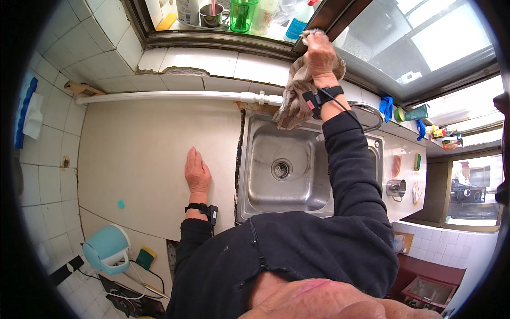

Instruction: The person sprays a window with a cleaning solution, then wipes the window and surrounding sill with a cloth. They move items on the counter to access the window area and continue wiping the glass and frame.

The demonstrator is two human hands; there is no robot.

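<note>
My right hand (pixel 320 54) is stretched up to the window and grips a bunched brown-and-white cloth (pixel 297 93). Part of that cloth shows above my knuckles against the dark metal window frame (pixel 334 18); the rest hangs down past my wrist over the sink's back rim. Palm down, my left hand (pixel 197 171) rests flat on the beige countertop (pixel 131 151), holding nothing. Right of it is a stainless steel sink (pixel 263 191) with a round drain strainer (pixel 281 169). The faucet (pixel 372 115) is partly hidden behind my right forearm.
A white pipe (pixel 167 96) runs along the wall. Behind the window opening stand a metal mug (pixel 211 16), a green plastic container (pixel 242 16) and a spray bottle (pixel 299 22). A blue kettle (pixel 106 248) stands lower left, near a sponge (pixel 146 258). Another metal cup (pixel 396 188) sits right.
</note>
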